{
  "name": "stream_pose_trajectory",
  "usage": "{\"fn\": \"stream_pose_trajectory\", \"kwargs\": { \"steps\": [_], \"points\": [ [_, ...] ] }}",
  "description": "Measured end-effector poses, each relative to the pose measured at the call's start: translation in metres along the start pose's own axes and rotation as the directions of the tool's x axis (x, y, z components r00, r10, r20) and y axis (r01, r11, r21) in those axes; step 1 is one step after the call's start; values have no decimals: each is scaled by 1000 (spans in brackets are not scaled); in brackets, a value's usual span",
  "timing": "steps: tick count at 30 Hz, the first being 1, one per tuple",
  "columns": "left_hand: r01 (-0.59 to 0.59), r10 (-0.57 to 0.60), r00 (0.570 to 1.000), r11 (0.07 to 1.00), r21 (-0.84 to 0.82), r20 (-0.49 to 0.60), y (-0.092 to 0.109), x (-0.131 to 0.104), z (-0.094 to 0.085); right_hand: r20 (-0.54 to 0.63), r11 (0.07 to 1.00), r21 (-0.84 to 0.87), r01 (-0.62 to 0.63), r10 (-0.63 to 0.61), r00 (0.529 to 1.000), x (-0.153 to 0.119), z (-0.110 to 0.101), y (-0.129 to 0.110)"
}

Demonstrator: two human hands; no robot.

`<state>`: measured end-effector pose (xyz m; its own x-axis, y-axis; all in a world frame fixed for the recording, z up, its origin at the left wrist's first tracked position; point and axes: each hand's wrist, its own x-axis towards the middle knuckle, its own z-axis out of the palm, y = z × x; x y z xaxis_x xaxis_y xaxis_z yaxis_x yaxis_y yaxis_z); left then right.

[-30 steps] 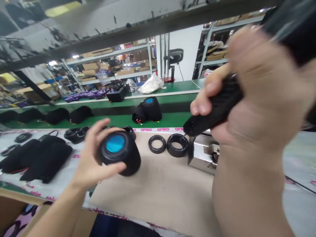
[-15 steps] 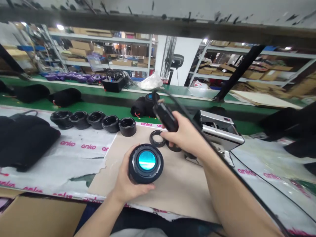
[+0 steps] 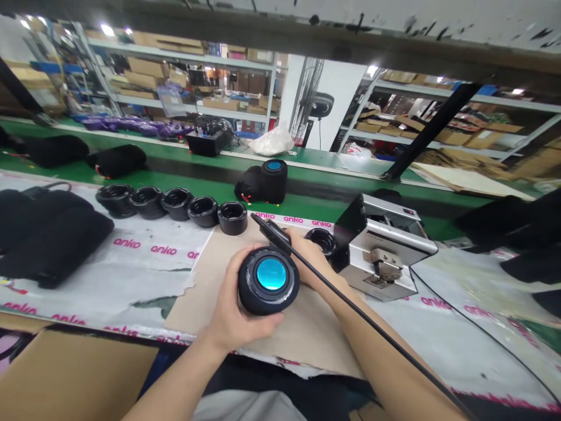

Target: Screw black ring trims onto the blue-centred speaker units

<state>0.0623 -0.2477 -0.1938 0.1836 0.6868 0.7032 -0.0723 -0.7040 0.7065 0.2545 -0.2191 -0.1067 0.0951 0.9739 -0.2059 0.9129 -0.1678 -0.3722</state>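
My left hand is wrapped around the side of a black cylindrical speaker, its round end tilted up towards me. A shiny blue disc fills the middle of that end, and whitish smears show along the ring around it. Just beyond the speaker, my right hand is closed on a black corded hand tool; its cord runs back over my right forearm. The speaker partly hides those fingers and the tool's lower part. Close by the right hand lies a black ring.
Several black ring-shaped housings stand in a row at the back left of the brown sheet. A silver-and-black machine stands to the right. Behind, a black speaker with a blue top stands on the green surface. Black fabric lies left.
My right hand has lowered the corded tool from above the back of the sheet to just behind the speaker. The speaker, still in my left hand, appears slightly further right and higher.
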Motion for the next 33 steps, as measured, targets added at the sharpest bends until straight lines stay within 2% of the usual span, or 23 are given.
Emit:
{"fn": "stream_pose_trajectory", "kwargs": {
  "steps": [4,7,10,17,20,23,26,29,33],
  "points": [
    [84,-80,996,981,173,-29,15,1,5,19,999,19,27,-27,999,-3,-2,5],
    [93,-78,995,962,258,-67,25,2,8,26,999,30,43,-44,999,-2,1,11],
    [103,-80,992,963,250,-100,31,5,10,13,998,42,48,-49,999,-1,4,18],
    [213,-188,974,949,232,-124,31,16,8,-63,983,144,111,-103,993,-5,-2,28],
    [212,-180,970,953,216,-162,33,21,6,-82,973,196,120,-106,991,-3,1,33],
    [183,-150,977,957,226,-155,34,23,7,-137,950,273,148,-114,984,0,2,35],
    [163,-133,980,962,220,-145,34,22,9,-255,911,369,184,-91,963,-8,-9,31],
    [113,-87,986,975,191,-140,31,23,10,-371,857,456,239,-61,927,-32,-30,21],
    [1,3,999,995,96,-47,23,29,10,-427,653,600,462,-227,875,-72,-52,13]
  ]
}}
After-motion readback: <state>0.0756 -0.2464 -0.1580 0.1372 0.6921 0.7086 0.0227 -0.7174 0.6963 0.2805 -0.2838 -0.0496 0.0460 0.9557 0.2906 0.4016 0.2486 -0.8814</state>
